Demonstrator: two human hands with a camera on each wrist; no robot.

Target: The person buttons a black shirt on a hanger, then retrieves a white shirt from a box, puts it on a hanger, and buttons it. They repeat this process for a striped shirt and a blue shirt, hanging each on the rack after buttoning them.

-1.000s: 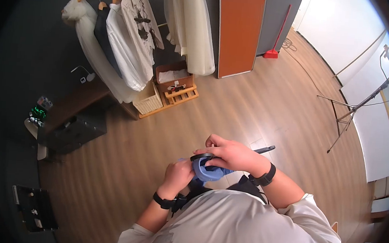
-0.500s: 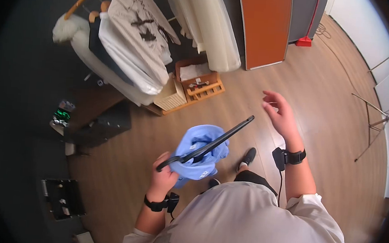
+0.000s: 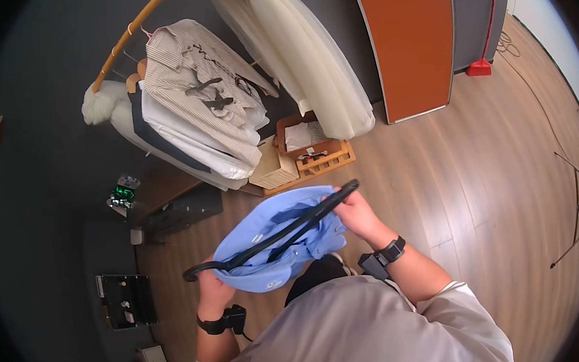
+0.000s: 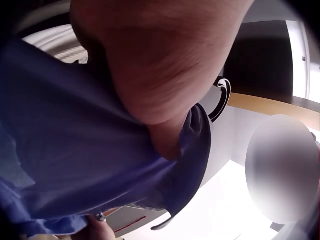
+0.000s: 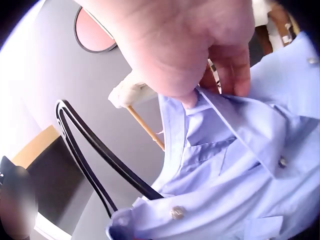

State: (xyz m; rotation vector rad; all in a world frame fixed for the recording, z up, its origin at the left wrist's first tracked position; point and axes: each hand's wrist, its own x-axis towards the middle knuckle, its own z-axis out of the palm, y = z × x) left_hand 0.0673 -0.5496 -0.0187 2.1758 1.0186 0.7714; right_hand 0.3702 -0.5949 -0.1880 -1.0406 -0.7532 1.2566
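Note:
A light-blue buttoned shirt (image 3: 270,210) is stretched between my two hands in front of my body. A black clothes hanger (image 3: 277,245) lies through its opening, the hook poking out by my left hand. My left hand (image 3: 214,294) holds the shirt's edge below the hook. The left wrist view shows that thumb tucked into the blue cloth (image 4: 100,160). My right hand (image 3: 360,217) pinches the other side of the shirt, near the hanger's far end. In the right wrist view, fingers grip the fabric (image 5: 225,170) and one hanger arm (image 5: 105,150) sticks out.
Several garments, among them a striped shirt (image 3: 202,79) and a white gauzy gown (image 3: 312,60), hang on a wooden rail (image 3: 139,23). Below stand a wicker basket (image 3: 275,172) and a brown box (image 3: 293,140). An orange panel (image 3: 411,54) and red dustpan (image 3: 479,67) stand behind.
Half a second ago the right hand was away from the shirt; now it holds its far side. The shirt is spread wider, and the view has turned toward the rail.

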